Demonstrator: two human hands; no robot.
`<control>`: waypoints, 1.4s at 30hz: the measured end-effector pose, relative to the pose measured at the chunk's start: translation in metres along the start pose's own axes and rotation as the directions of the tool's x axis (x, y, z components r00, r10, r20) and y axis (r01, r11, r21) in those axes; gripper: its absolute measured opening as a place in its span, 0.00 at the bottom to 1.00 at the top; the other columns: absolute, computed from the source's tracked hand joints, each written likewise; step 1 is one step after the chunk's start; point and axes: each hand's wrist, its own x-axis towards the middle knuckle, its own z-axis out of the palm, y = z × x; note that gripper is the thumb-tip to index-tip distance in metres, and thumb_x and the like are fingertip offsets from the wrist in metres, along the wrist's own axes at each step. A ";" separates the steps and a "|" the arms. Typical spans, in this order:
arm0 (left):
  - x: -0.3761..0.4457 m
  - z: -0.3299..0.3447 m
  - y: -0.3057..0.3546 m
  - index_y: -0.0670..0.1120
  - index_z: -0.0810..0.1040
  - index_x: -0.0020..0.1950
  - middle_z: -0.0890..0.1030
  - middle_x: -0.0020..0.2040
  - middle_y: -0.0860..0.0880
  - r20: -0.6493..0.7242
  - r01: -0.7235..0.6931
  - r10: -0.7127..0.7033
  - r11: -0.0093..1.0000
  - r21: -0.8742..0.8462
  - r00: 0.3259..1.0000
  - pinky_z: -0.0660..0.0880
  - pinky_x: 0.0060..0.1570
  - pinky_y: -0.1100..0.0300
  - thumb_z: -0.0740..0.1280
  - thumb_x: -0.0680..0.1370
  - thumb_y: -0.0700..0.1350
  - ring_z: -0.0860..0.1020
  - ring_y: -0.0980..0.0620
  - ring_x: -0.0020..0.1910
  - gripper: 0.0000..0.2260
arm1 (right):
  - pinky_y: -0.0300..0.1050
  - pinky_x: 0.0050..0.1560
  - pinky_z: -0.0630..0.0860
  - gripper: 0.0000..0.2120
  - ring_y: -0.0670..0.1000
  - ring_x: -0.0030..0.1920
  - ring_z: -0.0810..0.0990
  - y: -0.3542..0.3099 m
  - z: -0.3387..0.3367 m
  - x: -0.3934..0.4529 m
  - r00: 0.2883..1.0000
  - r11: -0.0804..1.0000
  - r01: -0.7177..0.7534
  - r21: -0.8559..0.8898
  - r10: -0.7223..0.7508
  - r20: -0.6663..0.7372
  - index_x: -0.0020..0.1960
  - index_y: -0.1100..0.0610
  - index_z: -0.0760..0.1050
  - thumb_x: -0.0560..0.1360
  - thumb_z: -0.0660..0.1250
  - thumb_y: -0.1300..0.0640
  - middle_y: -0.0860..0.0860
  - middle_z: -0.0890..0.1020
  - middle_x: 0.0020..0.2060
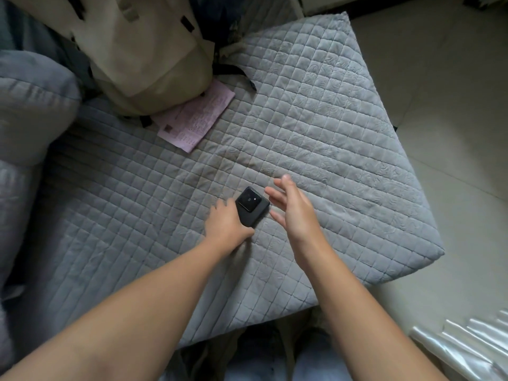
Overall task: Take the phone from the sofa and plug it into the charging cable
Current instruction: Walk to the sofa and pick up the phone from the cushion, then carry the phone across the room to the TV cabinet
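on the quilted sofa (316,111), black phone (251,207) camera-side up, left hand (226,225) gripping, right hand (292,206) spread wide

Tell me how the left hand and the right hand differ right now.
The left hand is down on the sofa, curled around the phone; the right hand hovers beside it, touching nothing. Left fingers are wrapped; right fingers are spread open. Both are bare and close to the phone.

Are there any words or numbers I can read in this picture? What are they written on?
Pink paper: it has rows of print and a dark square stamp, all too small and blurred to read.
Phone: only its camera block shows, no readable brand or words.
Beige bag: no words visible.
Nothing else carries any text.
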 end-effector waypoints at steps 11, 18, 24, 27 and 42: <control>-0.047 -0.049 0.020 0.47 0.73 0.58 0.81 0.56 0.45 0.014 0.151 -0.167 0.846 -0.511 0.986 0.75 0.50 0.54 0.75 0.60 0.57 0.79 0.44 0.55 0.30 | 0.50 0.68 0.70 0.24 0.44 0.62 0.76 -0.030 -0.002 -0.036 0.996 0.996 0.088 -0.024 -0.087 0.019 0.68 0.55 0.71 0.79 0.55 0.41 0.50 0.80 0.59; -0.104 -0.131 0.038 0.50 0.72 0.61 0.73 0.58 0.48 -0.164 0.033 -0.170 0.787 -0.616 0.972 0.74 0.60 0.46 0.72 0.59 0.59 0.74 0.45 0.61 0.33 | 0.52 0.69 0.69 0.24 0.44 0.62 0.76 -0.079 0.006 -0.095 0.981 0.984 0.174 -0.045 -0.170 0.096 0.67 0.53 0.72 0.78 0.55 0.41 0.49 0.80 0.60; -0.175 -0.213 0.052 0.52 0.72 0.55 0.76 0.57 0.47 -0.288 -0.091 -0.165 0.706 -0.702 0.943 0.75 0.58 0.48 0.73 0.59 0.57 0.77 0.47 0.56 0.27 | 0.50 0.68 0.69 0.26 0.43 0.61 0.76 -0.139 0.010 -0.162 0.955 0.962 0.268 -0.052 -0.258 0.146 0.69 0.52 0.70 0.77 0.55 0.39 0.47 0.80 0.59; -0.216 -0.255 0.058 0.52 0.73 0.55 0.78 0.56 0.47 -0.306 -0.129 -0.173 0.643 -0.755 0.936 0.77 0.53 0.52 0.74 0.60 0.56 0.78 0.49 0.52 0.26 | 0.50 0.69 0.68 0.27 0.44 0.63 0.75 -0.169 0.008 -0.202 0.935 0.943 0.325 -0.067 -0.310 0.174 0.70 0.52 0.69 0.77 0.54 0.39 0.47 0.79 0.60; -0.399 -0.415 0.148 0.50 0.87 0.39 0.82 0.34 0.50 -0.268 -0.260 0.223 -0.064 -0.963 0.937 0.81 0.47 0.45 0.82 0.55 0.58 0.81 0.49 0.39 0.19 | 0.53 0.69 0.68 0.24 0.47 0.63 0.75 -0.291 -0.041 -0.396 0.808 0.820 0.572 0.004 -0.565 0.167 0.70 0.52 0.70 0.78 0.55 0.42 0.49 0.80 0.60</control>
